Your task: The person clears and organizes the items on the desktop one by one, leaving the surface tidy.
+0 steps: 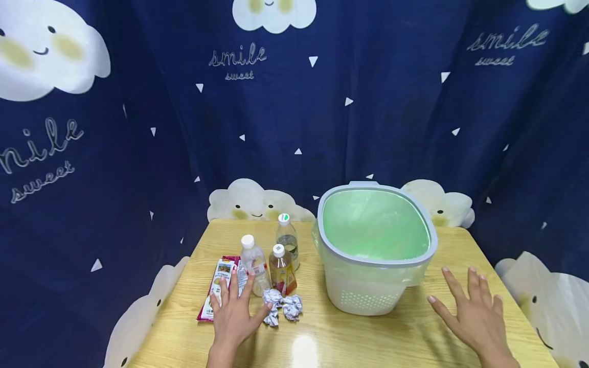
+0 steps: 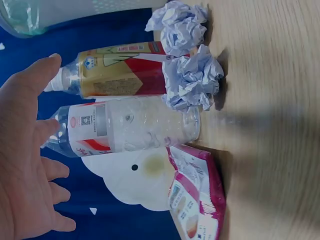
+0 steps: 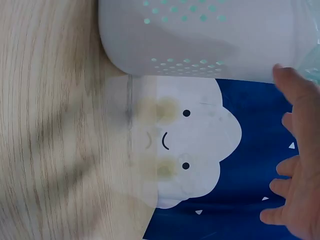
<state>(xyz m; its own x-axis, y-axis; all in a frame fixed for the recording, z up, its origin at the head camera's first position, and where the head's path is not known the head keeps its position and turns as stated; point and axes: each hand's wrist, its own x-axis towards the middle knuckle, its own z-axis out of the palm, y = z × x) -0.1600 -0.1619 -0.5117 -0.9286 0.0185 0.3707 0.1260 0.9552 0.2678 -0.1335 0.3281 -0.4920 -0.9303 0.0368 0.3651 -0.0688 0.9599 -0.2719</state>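
Note:
In the head view my left hand [image 1: 233, 317] is spread with straight fingers, holding nothing, in front of several pieces of litter. A clear bottle with a white cap [image 1: 255, 266], a juice bottle [image 1: 282, 271] and another clear bottle [image 1: 288, 243] stand upright. Crumpled paper balls [image 1: 292, 307] lie in front of them. A pink-and-white snack packet [image 1: 214, 289] lies to the left. My right hand [image 1: 476, 322], fingers apart and holding nothing, is at the right of a white basket-like bin [image 1: 363, 296]. A translucent green bag [image 1: 375, 225] lines that bin.
A light wooden table [image 1: 340, 342] carries everything. Behind and beside it hangs a dark blue curtain [image 1: 285, 117] with clouds and small triangles. The bin's grey rim [image 1: 331, 255] rises above the bottles' caps. Light reflects off the table's front.

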